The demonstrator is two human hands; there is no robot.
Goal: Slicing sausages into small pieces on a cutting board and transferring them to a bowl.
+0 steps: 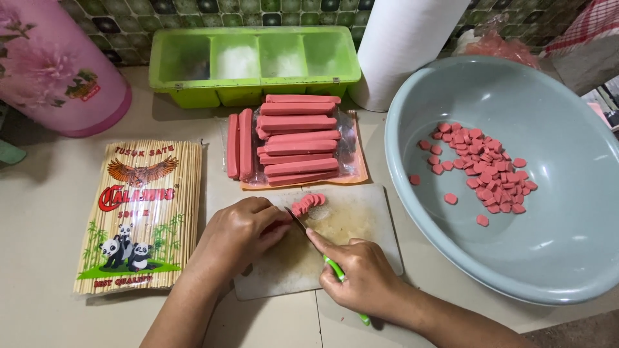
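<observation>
Right hand (364, 277) closed around a green-handled knife (316, 248), handle mostly hidden | left hand (242, 232) curled over a pink sausage (284, 223), nearly covering it | cut slices (309, 202) beside the blade on the board (361, 225) | whole sausages (296, 138) behind | basin (554, 258) of slices, cut off right.

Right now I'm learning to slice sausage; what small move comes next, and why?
Probably slide the left hand back a little and cut again: the knife in the right hand rests against the sausage, with cut slices beyond the blade and uncut sausage under the fingers.
</observation>
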